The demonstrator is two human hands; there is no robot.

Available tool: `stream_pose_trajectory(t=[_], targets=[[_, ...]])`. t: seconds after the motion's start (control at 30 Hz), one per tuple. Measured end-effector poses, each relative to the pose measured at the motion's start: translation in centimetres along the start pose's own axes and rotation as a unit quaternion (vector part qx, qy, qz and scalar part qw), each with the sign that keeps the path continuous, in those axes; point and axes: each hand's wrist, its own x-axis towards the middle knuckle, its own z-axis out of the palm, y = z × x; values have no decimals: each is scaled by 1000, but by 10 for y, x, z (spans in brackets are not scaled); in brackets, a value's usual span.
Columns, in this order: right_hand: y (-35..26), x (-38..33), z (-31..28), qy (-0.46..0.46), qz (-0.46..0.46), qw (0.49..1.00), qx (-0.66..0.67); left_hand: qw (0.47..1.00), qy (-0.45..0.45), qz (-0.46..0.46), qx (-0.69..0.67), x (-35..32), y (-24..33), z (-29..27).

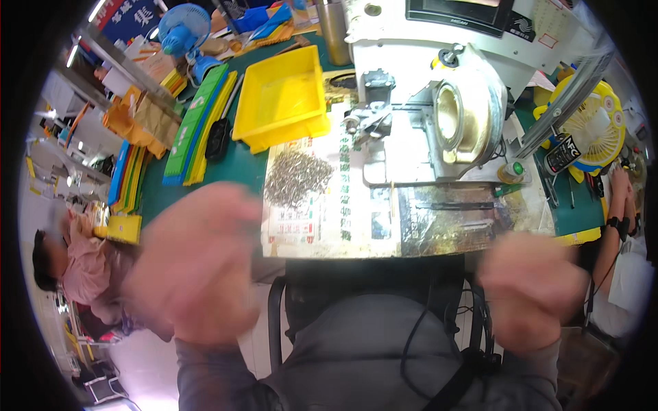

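Looking Down at a Busy Green Table (236, 168)

At the far left, we see a person in a pink top (89, 277). Close by is a small row of blue, yellow and green pieces (127, 175).

Then comes our left hand (199, 264), low at the front of the table. It is so blurry that we cannot tell how far open it is, or if it has hold of anything. Behind it we see a bigger green, blue and yellow stack (188, 133), with a small black thing (218, 139) beside it and a blue fan (185, 31) farther back.

Next is a yellow tub (282, 89). In front of it, a pile of little metal bits (298, 177) lies on a printed sheet (327, 236), near our left hand.

More to the right, we see a white machine with a round metal ring (449, 120). A bottle with a green top (510, 171) is by its front corner.

Lower down is our right hand (534, 291), near the front edge of the table. It is blurry too, so we cannot tell how far open it is or if it has hold of anything.

At the far right, we see a yellow fan (593, 127) and another person's arm (617, 195).
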Motion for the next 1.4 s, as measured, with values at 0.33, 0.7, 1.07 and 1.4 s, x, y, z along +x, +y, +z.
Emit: stream_pose_trajectory(t=[0.33,0.7,1.07,1.4], targets=[[123,51,71,136,306,933,132,929,-357,-98,1,-6,-127,101],[157,73,83,187,220,955,61,961,-274,12,15,-20,-142,123],[163,71,78,195,182,964,19,950,-303,-33,66,-20,-140,118],[155,70,73,168,220,960,36,945,-317,-69,34,-13,-130,113]])
